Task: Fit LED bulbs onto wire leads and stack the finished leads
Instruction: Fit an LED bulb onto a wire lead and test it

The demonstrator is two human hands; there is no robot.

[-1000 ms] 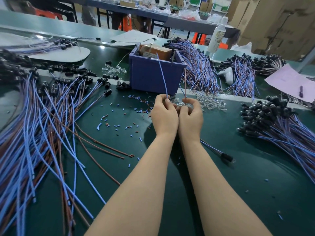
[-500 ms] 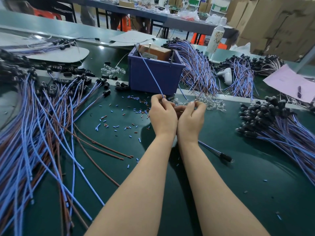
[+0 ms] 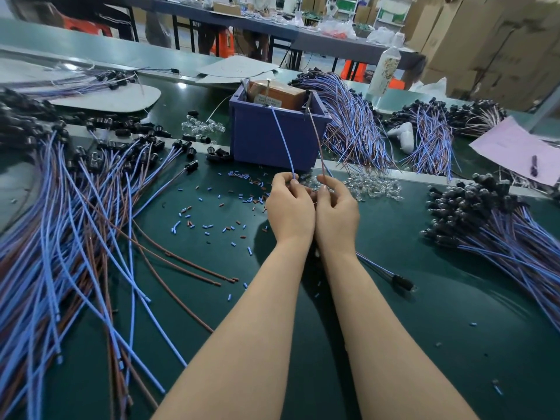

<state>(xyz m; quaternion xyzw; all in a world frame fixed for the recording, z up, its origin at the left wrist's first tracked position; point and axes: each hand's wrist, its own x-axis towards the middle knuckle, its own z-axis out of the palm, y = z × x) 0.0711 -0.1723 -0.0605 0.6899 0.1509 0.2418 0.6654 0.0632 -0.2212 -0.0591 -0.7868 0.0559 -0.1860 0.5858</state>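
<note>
Blue wire [image 3: 283,140] has swung more upright, pinched by left hand [image 3: 289,207]; right hand [image 3: 336,210] pinches brown wire [image 3: 315,137]; box label [image 3: 268,100] unreadable.

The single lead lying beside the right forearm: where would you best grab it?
Probably pinch the black holder at its end, coming from above: the lead lies flat on the green mat, its wires are thin, and the holder is its thickest part.

Glossy dark-green table [image 3: 378,313] — matt plastic bin [image 3: 266,140], clear glassy bulbs [image 3: 372,186], cardboard box [image 3: 278,93].
</note>
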